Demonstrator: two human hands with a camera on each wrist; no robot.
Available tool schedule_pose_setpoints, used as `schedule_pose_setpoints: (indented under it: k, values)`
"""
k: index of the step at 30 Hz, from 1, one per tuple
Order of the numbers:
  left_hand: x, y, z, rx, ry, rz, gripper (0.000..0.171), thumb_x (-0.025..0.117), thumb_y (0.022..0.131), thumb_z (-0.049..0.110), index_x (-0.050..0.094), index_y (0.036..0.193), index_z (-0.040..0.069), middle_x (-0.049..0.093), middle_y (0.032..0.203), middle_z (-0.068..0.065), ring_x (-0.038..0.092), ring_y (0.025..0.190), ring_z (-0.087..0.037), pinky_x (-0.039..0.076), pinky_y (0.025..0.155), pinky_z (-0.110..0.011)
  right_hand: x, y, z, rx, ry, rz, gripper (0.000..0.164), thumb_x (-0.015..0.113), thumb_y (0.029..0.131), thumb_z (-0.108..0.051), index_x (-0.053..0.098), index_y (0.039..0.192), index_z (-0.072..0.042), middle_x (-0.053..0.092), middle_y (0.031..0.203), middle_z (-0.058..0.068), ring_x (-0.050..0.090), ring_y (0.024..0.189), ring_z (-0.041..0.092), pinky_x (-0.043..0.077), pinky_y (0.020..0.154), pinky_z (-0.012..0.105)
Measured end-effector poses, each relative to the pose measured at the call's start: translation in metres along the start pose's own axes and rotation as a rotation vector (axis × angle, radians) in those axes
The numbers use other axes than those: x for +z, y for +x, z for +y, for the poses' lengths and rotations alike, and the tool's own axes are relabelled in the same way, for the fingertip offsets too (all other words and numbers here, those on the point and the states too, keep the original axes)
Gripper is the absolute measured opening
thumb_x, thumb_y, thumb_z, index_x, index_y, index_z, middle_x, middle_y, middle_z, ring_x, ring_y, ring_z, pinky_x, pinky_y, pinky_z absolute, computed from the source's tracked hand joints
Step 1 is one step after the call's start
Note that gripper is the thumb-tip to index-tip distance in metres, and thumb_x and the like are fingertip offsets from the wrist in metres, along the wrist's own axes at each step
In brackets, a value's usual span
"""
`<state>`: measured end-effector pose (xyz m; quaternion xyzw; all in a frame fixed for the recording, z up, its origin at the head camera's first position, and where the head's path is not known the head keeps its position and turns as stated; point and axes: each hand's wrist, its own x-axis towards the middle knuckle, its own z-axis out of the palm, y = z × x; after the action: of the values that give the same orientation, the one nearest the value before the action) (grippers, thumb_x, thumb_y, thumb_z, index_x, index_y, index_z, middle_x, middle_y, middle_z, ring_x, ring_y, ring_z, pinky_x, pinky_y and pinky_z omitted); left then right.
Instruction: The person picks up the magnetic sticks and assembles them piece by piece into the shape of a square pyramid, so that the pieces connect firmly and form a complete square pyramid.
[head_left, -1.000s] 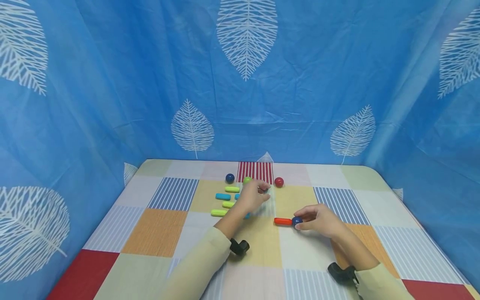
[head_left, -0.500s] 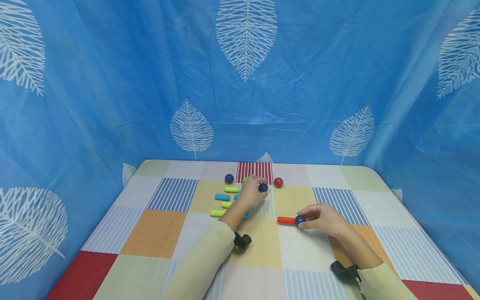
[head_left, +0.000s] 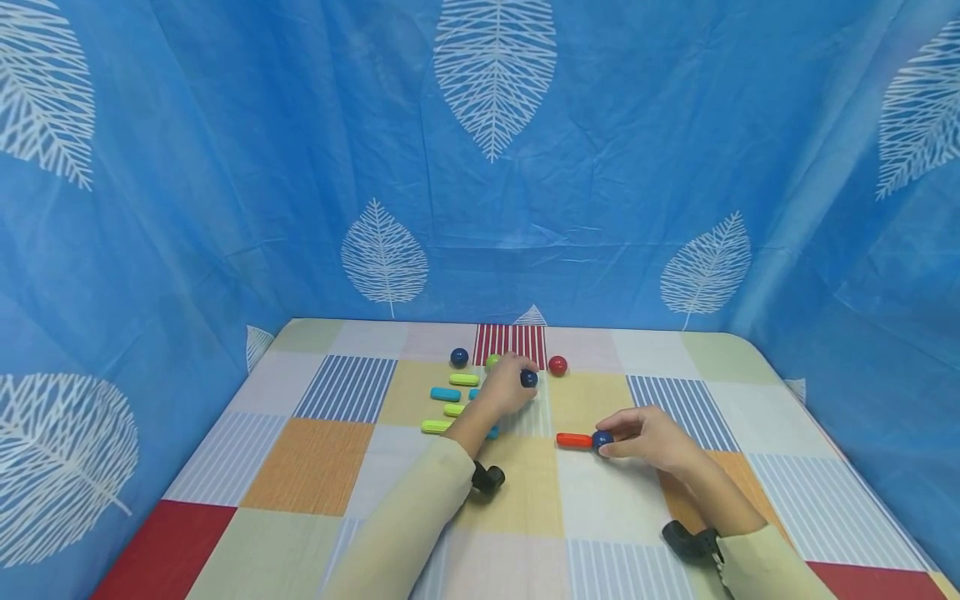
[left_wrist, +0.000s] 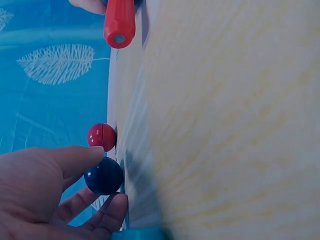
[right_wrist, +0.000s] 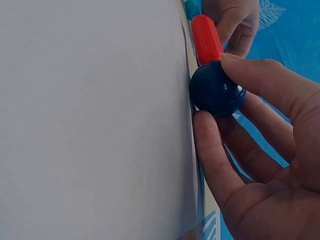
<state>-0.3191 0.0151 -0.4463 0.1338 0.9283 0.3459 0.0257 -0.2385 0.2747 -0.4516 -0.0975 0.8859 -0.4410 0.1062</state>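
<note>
Dark blue ball [right_wrist: 217,90] sits on the tabletop [head_left: 600,500] against the end of a red rod [head_left: 573,440], pinched by the right hand [head_left: 648,437] between thumb and fingers [right_wrist: 212,150]. The left hand [head_left: 504,390] pinches a second blue ball [left_wrist: 104,175] near a red ball [left_wrist: 102,136]. Either ball could likely roll off if the pinch loosens, since round surfaces slip easily.
</note>
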Motion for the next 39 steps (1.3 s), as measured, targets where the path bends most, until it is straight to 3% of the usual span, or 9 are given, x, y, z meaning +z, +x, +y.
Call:
schedule_pose_setpoints:
  k: [7, 14, 25, 39]
  values:
    - [-0.001, -0.002, 0.001, -0.021, -0.008, -0.019, 0.030, 0.074, 0.093, 0.009, 0.070, 0.122, 0.014, 0.062, 0.138, -0.010, 0.056, 0.133, -0.028, 0.049, 0.111, -0.042, 0.000, 0.001, 0.000, -0.005, -0.008, -0.004, 0.036, 0.088, 0.079, -0.018, 0.077, 0.112, -0.006, 0.077, 0.105, 0.008, 0.069, 0.094, 0.019, 0.056, 0.079, 0.024]
    - [-0.002, -0.008, 0.002, -0.022, -0.008, -0.031, 0.027, 0.077, 0.091, 0.011, 0.071, 0.118, 0.013, 0.069, 0.123, -0.006, 0.064, 0.115, -0.023, 0.055, 0.100, -0.037, 0.000, 0.001, 0.000, -0.009, -0.004, -0.010, 0.036, 0.088, 0.080, -0.018, 0.077, 0.112, -0.005, 0.077, 0.105, 0.009, 0.068, 0.094, 0.019, 0.056, 0.079, 0.023]
    - [-0.008, -0.030, -0.005, 0.035, -0.142, -0.128, 0.033, 0.080, 0.090, 0.014, 0.074, 0.122, 0.020, 0.070, 0.118, -0.001, 0.064, 0.100, -0.014, 0.057, 0.085, -0.028, 0.001, 0.001, -0.001, 0.007, 0.004, -0.010, 0.036, 0.088, 0.080, -0.017, 0.077, 0.112, -0.004, 0.077, 0.106, 0.010, 0.068, 0.093, 0.018, 0.056, 0.078, 0.024]
    - [-0.008, -0.052, -0.003, 0.118, -0.178, -0.260, 0.023, 0.087, 0.080, 0.008, 0.076, 0.098, 0.015, 0.074, 0.099, 0.004, 0.067, 0.087, -0.007, 0.054, 0.079, -0.022, -0.001, -0.005, -0.002, -0.009, 0.000, -0.010, 0.036, 0.087, 0.081, -0.016, 0.076, 0.113, -0.002, 0.077, 0.107, 0.012, 0.069, 0.094, 0.017, 0.056, 0.078, 0.022]
